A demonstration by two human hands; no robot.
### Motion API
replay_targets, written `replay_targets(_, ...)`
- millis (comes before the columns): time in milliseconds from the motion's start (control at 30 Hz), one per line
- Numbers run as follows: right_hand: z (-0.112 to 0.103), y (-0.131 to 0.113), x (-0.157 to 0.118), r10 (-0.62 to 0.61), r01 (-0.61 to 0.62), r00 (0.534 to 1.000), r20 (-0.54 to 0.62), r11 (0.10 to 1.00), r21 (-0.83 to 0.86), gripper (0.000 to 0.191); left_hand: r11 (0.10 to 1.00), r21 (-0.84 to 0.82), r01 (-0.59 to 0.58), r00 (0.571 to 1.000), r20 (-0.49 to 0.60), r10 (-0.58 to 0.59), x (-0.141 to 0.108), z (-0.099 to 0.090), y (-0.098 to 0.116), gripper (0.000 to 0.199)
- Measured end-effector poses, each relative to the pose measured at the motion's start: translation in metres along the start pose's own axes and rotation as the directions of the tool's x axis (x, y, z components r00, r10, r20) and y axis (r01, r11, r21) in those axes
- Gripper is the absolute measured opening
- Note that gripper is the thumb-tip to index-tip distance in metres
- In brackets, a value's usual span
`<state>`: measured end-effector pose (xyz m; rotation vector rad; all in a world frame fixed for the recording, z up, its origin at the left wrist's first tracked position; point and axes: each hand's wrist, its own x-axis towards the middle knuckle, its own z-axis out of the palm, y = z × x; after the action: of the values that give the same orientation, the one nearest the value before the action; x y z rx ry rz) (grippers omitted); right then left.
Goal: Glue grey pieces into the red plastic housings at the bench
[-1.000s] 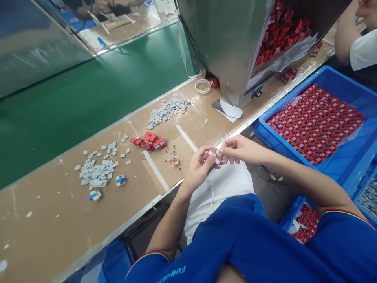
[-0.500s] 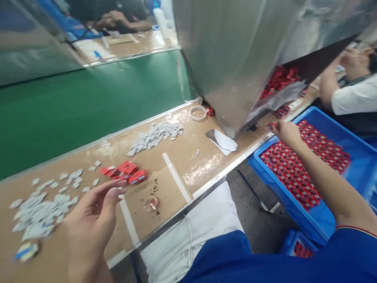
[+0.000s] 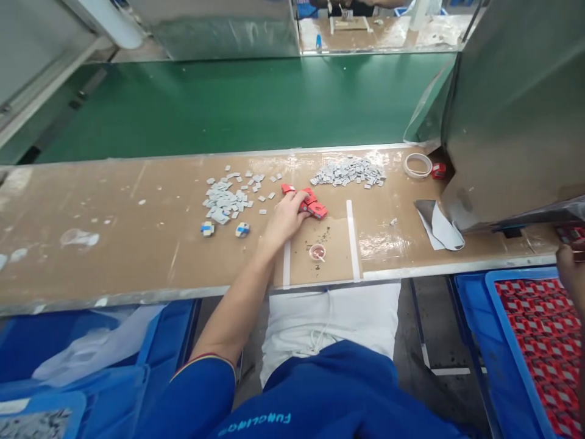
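Observation:
My left hand [image 3: 287, 218] reaches across the bench to a small cluster of red plastic parts [image 3: 318, 210]. Its fingers are bent round a part at the cluster's left side and partly hide it. At the far right edge, in shadow, my right hand [image 3: 568, 268] is cut off by the picture. It is beside dark red parts [image 3: 569, 233] under the metal chute; its fingertips do not show clearly. Small grey flat pieces lie in a left pile [image 3: 223, 201] and a right pile [image 3: 350, 172]. A small cup [image 3: 317, 252] with a white stick stands nearer me.
Two blue-and-cream lumps [image 3: 242, 229] lie near the left pile. A tape roll [image 3: 417, 166] and a curled white sheet [image 3: 445, 227] are to the right. A blue crate [image 3: 491, 286] holds rows of red parts. Behind the bench runs a green surface [image 3: 256, 103]. A metal chute [image 3: 503, 122] stands right.
The view has swung left. My left hand has moved from above the bench onto the red parts and its fingers have closed in. My right hand is now at the picture's edge.

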<state>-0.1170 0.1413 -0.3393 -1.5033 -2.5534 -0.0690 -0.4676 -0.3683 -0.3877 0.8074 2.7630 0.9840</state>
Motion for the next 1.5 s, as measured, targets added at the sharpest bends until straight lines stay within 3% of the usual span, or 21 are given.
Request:
replay_targets(67, -0.022, -0.026, -0.049, -0.114, 0.116, 0.993, -0.036, 0.992, 0.050, 0.077, 0.996, -0.092, 0.012, 0.999, -0.046, -0.016, -0.001, -0.004, -0.004, 0.022)
replay_targets(133, -0.038, -0.060, -0.095, -0.220, 0.225, 0.974, -0.049, 0.962, 0.152, 0.052, 0.948, -0.315, 0.050, 0.993, -0.082, -0.080, -0.010, -0.010, -0.010, 0.023)
replay_targets(167, -0.042, -0.079, -0.116, -0.276, 0.277, 0.960, -0.040, 0.930, 0.240, 0.041, 0.885, -0.460, 0.070, 0.990, -0.077, -0.119, -0.017, -0.014, -0.013, 0.026)
replay_targets(233, -0.039, -0.123, -0.151, -0.390, 0.346, 0.921, 0.005, 0.822, 0.453, 0.025, 0.678, -0.725, 0.119, 0.982, -0.013, -0.186, -0.033, -0.018, -0.017, 0.037)
replay_targets(300, -0.024, -0.170, -0.179, -0.538, 0.391, 0.842, 0.044, 0.662, 0.639, 0.022, 0.463, -0.870, 0.170, 0.971, 0.067, -0.231, -0.051, -0.019, -0.020, 0.049)
replay_targets(400, 0.005, -0.239, -0.211, -0.774, 0.480, 0.633, -0.004, 0.388, 0.787, 0.029, 0.275, -0.935, 0.223, 0.954, 0.151, -0.260, -0.079, -0.017, -0.021, 0.062)
replay_targets(500, 0.022, -0.288, -0.229, -0.876, 0.553, 0.473, -0.088, 0.218, 0.804, 0.028, 0.187, -0.937, 0.294, 0.945, 0.255, -0.207, -0.110, -0.016, -0.022, 0.065)
replay_targets(633, 0.024, -0.317, -0.236, -0.915, 0.577, 0.381, -0.131, 0.124, 0.807, 0.017, 0.158, -0.922, 0.355, 0.934, 0.340, -0.112, -0.146, -0.016, -0.023, 0.069)
replay_targets(733, 0.025, -0.326, -0.235, -0.881, 0.596, 0.419, -0.221, 0.083, 0.799, 0.015, 0.155, -0.918, 0.366, 0.930, 0.353, -0.103, -0.158, -0.012, -0.022, 0.066)
replay_targets(833, 0.031, -0.332, -0.235, -0.775, 0.608, 0.530, -0.345, 0.064, 0.791, 0.010, 0.181, -0.916, 0.358, 0.930, 0.333, -0.155, -0.158, -0.004, -0.017, 0.053)
replay_targets(933, 0.037, -0.335, -0.237, -0.685, 0.580, 0.620, -0.383, 0.071, 0.811, 0.007, 0.266, -0.905, 0.333, 0.940, 0.297, -0.165, -0.154, 0.006, -0.014, 0.050)
replay_targets(1033, 0.043, -0.333, -0.243, -0.628, 0.435, 0.724, -0.286, 0.093, 0.896, 0.017, 0.334, -0.909, 0.249, 0.968, 0.229, -0.099, -0.154, 0.015, -0.015, 0.062)
replay_targets(1133, 0.047, -0.328, -0.251, -0.552, 0.147, 0.831, -0.067, 0.102, 0.984, 0.028, 0.340, -0.913, 0.224, 0.974, 0.220, -0.049, -0.156, 0.024, -0.017, 0.066)
replay_targets(1200, 0.049, -0.325, -0.254, -0.522, -0.016, 0.851, 0.059, 0.087, 0.996, 0.033, 0.346, -0.913, 0.216, 0.976, 0.210, -0.056, -0.158, 0.029, -0.018, 0.063)
replay_targets(1300, 0.048, -0.324, -0.255, -0.494, -0.128, 0.858, 0.142, 0.061, 0.990, 0.037, 0.388, -0.912, 0.132, 0.991, 0.115, -0.067, -0.158, 0.033, -0.020, 0.054)
replay_targets(1400, 0.041, -0.323, -0.256, -0.461, -0.125, 0.879, 0.126, 0.033, 0.992, 0.036, 0.446, -0.891, 0.081, 0.996, 0.061, -0.060, -0.156, 0.033, -0.022, 0.042)
replay_targets(1500, 0.028, -0.323, -0.262, -0.464, -0.044, 0.885, 0.036, -0.006, 0.999, 0.027, 0.527, -0.846, 0.083, 0.996, 0.054, -0.071, -0.155, 0.030, -0.024, 0.041)
